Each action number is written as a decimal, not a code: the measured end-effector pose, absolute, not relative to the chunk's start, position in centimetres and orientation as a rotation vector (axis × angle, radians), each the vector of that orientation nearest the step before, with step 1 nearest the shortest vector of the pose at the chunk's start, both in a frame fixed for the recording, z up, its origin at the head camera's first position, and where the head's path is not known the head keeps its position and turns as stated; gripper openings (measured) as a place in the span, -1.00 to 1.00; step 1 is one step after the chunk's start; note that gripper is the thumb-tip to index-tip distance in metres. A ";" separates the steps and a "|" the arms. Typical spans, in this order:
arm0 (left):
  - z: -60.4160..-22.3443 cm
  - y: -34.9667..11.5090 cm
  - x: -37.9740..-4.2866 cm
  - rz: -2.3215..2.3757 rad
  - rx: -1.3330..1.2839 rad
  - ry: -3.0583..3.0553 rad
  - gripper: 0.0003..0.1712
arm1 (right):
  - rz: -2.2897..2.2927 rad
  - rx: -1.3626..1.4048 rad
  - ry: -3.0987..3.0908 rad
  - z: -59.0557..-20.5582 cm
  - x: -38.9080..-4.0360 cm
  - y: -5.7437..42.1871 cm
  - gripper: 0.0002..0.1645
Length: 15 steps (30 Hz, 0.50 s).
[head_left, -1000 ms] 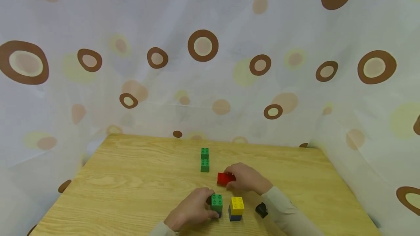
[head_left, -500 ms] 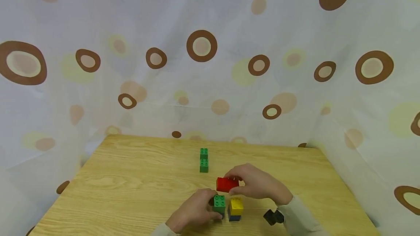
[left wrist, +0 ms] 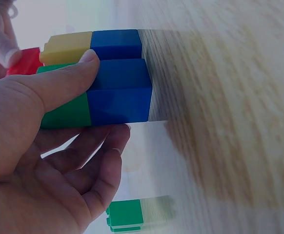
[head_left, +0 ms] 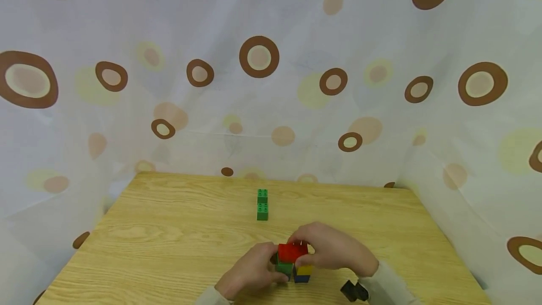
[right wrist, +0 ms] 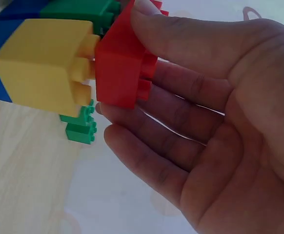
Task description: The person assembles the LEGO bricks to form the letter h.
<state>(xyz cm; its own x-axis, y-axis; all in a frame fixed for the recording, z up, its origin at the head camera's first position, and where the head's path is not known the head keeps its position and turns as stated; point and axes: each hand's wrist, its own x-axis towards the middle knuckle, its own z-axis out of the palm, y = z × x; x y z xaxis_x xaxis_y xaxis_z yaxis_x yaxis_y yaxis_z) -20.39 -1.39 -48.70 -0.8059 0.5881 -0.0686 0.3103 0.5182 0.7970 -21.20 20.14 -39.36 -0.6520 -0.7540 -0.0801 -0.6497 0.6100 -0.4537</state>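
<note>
A red toy brick [head_left: 292,252] lies level across the tops of two short stacks, and my right hand [head_left: 332,248] pinches it between thumb and fingers. Yellow studs still show between the yellow brick [right wrist: 42,68] and the red one in the right wrist view. That yellow brick stands on a blue brick [left wrist: 116,44]. Beside it a green brick [left wrist: 66,109] sits on another blue brick [left wrist: 120,100], upright on the table. My left hand [head_left: 254,267] grips this green-and-blue stack, its thumb on the near side and fingers behind.
Farther back on the wooden table [head_left: 182,229], two green bricks [head_left: 262,211] stand in line. A small black device [head_left: 354,291] sits at the right wrist. A patterned white curtain [head_left: 220,149] hangs behind the table.
The red brick has been lifted off the table and carried toward the person, over the two stacks. The left hand has slid its stack slightly right, closer to the yellow-and-blue one.
</note>
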 end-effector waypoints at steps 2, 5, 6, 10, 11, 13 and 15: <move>-48.7 -1.4 -20.3 1.186 0.745 2.424 -0.59 | -0.565 -1.144 2.567 -39.7 -21.2 20.2 -0.62; -48.7 -1.4 -20.3 1.188 0.746 2.420 -0.59 | -0.576 -1.139 2.559 -40.1 -21.1 20.2 -0.62; -48.8 -1.4 -20.3 1.188 0.747 2.422 -0.59 | -0.584 -1.137 2.558 -40.2 -21.2 20.2 -0.61; -48.7 -1.5 -20.2 1.191 0.750 2.430 -0.62 | -0.615 -1.150 2.551 -40.5 -21.2 20.3 -0.62; -48.8 -1.5 -20.2 1.192 0.752 2.432 -0.62 | -0.624 -1.152 2.545 -40.5 -21.2 20.3 -0.63; -48.8 -1.6 -20.3 1.193 0.759 2.438 -0.63 | -0.637 -1.154 2.535 -40.6 -21.2 20.3 -0.64; -48.8 -1.6 -20.3 1.185 0.771 2.451 -0.63 | -0.640 -1.153 2.531 -40.6 -21.2 20.3 -0.66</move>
<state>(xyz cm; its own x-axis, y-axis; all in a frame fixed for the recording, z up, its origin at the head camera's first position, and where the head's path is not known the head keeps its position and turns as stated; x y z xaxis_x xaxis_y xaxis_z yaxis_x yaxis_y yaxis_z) -20.28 -1.57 -48.85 -0.8068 0.5893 -0.0429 0.3322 0.5124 0.7919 -21.23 20.35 -40.61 -0.6393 -0.7654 -0.0741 -0.6381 0.5817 -0.5044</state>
